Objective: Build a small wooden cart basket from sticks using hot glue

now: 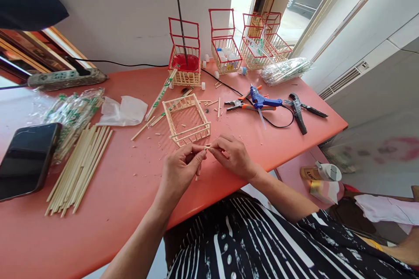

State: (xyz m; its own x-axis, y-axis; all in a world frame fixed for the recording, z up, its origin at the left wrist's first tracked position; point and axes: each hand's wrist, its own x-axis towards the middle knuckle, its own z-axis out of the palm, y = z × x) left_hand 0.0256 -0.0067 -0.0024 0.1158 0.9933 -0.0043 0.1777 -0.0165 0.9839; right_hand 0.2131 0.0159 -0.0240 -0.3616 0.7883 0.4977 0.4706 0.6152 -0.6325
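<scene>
Near the table's front edge my left hand (183, 166) and my right hand (233, 157) meet fingertip to fingertip. Both are closed in a pinch around a short wooden stick piece (207, 147), mostly hidden by the fingers. Another thin stick end shows below my left fingers. Just beyond the hands stands a small open frame basket (186, 120) made of pale wooden sticks, touching neither palm. Cut stick bits and crumbs lie around and inside it. To the right rest a blue glue gun (262, 99) and orange-handled pliers (244, 105) beneath it.
Several miniature stick carts with red handles (185, 48) line the back of the red table (131, 226). A bundle of chopsticks (80, 170), a phone (28, 161) and wrapped packs lie left. Black-handled cutters (299, 111) lie right; a power strip (67, 79) sits back left.
</scene>
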